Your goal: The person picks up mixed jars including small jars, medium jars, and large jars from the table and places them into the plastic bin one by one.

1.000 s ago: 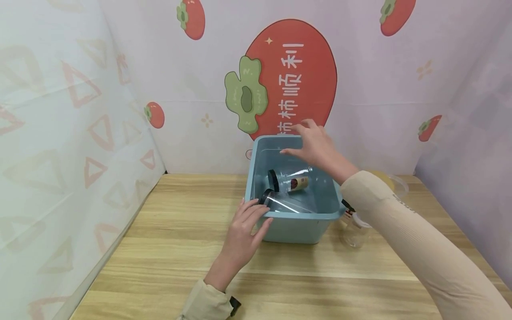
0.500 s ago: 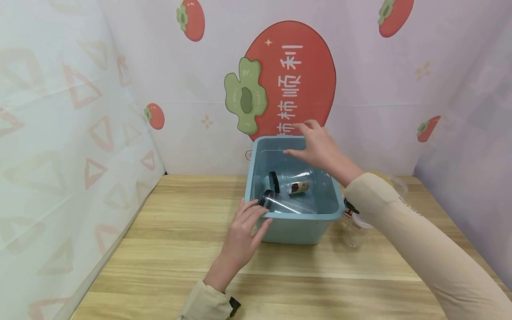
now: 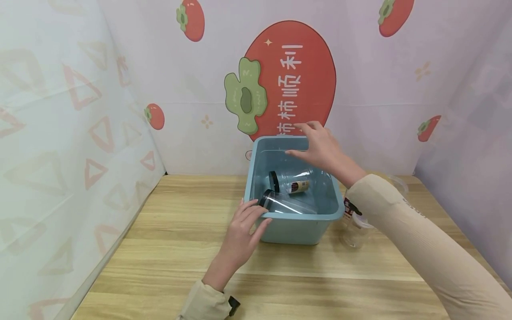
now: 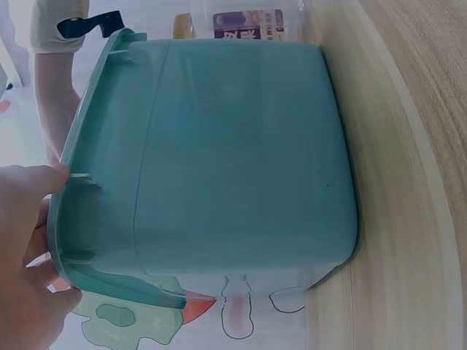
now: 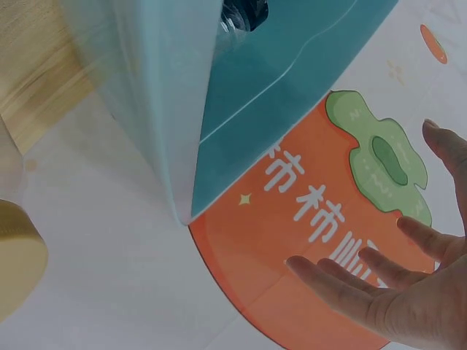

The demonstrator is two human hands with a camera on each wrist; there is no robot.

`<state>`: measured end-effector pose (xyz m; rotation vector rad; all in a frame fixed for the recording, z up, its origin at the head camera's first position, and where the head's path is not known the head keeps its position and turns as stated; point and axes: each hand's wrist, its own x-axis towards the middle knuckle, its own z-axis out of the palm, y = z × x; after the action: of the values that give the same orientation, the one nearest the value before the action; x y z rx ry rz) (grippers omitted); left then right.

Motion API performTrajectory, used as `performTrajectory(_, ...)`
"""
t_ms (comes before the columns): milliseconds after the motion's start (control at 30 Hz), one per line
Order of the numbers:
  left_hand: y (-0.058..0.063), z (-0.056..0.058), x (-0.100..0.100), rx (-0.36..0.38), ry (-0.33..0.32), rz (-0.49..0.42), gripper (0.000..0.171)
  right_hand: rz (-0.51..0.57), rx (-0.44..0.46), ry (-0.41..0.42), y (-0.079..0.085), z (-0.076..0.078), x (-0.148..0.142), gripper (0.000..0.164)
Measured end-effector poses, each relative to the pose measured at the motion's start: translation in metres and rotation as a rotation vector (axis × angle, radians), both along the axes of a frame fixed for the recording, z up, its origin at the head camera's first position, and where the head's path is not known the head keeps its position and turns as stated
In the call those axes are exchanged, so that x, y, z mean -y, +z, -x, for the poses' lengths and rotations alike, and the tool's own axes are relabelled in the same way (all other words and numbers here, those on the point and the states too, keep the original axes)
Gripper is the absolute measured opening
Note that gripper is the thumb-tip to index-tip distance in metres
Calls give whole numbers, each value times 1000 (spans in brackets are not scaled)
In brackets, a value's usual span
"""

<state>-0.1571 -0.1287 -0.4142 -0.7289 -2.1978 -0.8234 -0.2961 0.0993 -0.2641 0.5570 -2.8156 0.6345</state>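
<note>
- A backdrop (image 3: 360, 89) of pale cloth hangs behind and to both sides, printed with a big red persimmon (image 3: 294, 75) bearing white characters, and smaller persimmons around it.
- A wooden table (image 3: 168, 231) fills the lower part of the head view.
- A teal plastic bin (image 3: 294, 229) stands on the table near the back, open side up, close to the backdrop.
- The person's right arm, in a beige sleeve (image 3: 416, 240), reaches in from the lower right and across the bin's right rim.
- The right hand (image 3: 320, 146) hovers above the far part of the bin, fingers spread and straight, holding nothing; the wrist view shows the open palm against the red print, clear of the bin wall.
- The left hand (image 3: 242, 231) rests against the bin's near left corner, fingers loosely straight, fingertips (image 3: 256, 205) at the rim; the wrist view shows the thumb on the rim edge. Whether the fingertips also touch the jar just inside cannot be told.
- Two clear jars lie on their sides inside the bin. The near jar (image 3: 286, 205) has a black lid pointing left, next to the left fingertips.
- The far jar (image 3: 294, 180), also black-lidded, carries a brown label and lies just behind the first, below the right hand.
- Another clear jar (image 3: 354, 229) stands on the table just right of the bin, partly hidden by the sleeve.
- A clear tub (image 3: 394, 182) with something yellow inside sits behind the right arm.
</note>
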Motion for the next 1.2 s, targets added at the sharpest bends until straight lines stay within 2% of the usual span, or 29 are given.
performTrajectory(633,1,0,2,-8,3,0,19,40,-17,21,-4,-6,-9,82)
performTrajectory(1200,2,0,1,-8,2,3,19,54,-31,4,-4,-13,-22,78)
